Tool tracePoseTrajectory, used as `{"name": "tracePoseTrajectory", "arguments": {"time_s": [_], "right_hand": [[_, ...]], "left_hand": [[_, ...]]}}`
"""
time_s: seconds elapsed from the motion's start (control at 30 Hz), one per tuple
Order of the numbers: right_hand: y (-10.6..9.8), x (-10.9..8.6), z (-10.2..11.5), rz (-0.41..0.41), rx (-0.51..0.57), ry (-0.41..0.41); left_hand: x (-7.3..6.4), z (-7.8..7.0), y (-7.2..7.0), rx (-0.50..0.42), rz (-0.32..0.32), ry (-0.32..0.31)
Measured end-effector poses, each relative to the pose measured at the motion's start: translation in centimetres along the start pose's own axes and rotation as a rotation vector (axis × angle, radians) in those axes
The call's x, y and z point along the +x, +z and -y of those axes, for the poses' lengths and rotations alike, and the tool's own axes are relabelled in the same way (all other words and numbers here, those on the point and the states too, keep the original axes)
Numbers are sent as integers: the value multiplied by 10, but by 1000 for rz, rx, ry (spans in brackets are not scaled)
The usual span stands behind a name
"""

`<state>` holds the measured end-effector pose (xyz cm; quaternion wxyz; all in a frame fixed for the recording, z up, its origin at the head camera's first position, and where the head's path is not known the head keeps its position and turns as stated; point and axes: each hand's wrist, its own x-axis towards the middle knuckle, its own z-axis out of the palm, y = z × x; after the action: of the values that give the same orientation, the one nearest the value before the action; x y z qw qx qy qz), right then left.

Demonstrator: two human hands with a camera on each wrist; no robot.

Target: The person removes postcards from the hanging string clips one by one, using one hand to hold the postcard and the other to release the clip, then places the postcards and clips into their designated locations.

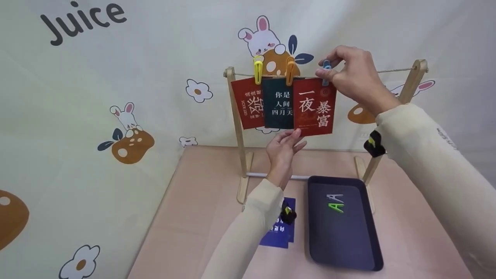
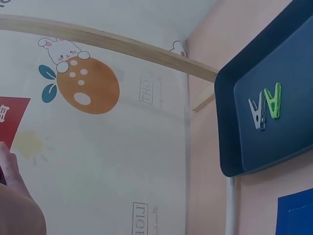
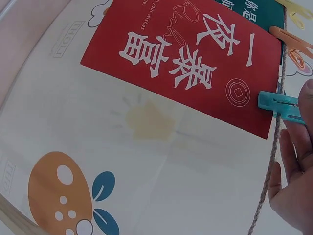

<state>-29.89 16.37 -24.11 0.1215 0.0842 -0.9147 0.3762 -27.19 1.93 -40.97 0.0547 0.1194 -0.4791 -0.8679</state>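
Observation:
My right hand [image 1: 354, 73] pinches a blue clothespin [image 1: 326, 66], which sits over the rope at the top right corner of a red card [image 1: 314, 110]. At that card's bottom edge, my left hand [image 1: 281, 155] holds the lower left corner with thumb and fingers. Left of it hangs a dark green card [image 1: 277, 104], with an orange clothespin [image 1: 290, 73] at its top right. Farther left, a tilted red card [image 1: 246, 110] hangs from a yellow clothespin [image 1: 258, 71]. In the right wrist view the blue clothespin [image 3: 274, 102] straddles the rope [image 3: 266, 183].
A wooden rack's posts [image 1: 237, 124] hold the rope at both ends. A dark tray [image 1: 341, 244] on the pink table [image 1: 182, 217] carries a grey clothespin [image 1: 335, 198] and a green clothespin [image 1: 336, 208]. Blue cards [image 1: 276, 241] lie left of the tray, partly behind my left sleeve.

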Motion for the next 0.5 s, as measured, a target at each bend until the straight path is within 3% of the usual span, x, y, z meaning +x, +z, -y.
{"name": "tracePoseTrajectory", "arguments": {"time_s": [0.5], "right_hand": [[-1,0,3,-113,82,-44]], "left_hand": [[-9,-4,-16,55,41,-26]]}}
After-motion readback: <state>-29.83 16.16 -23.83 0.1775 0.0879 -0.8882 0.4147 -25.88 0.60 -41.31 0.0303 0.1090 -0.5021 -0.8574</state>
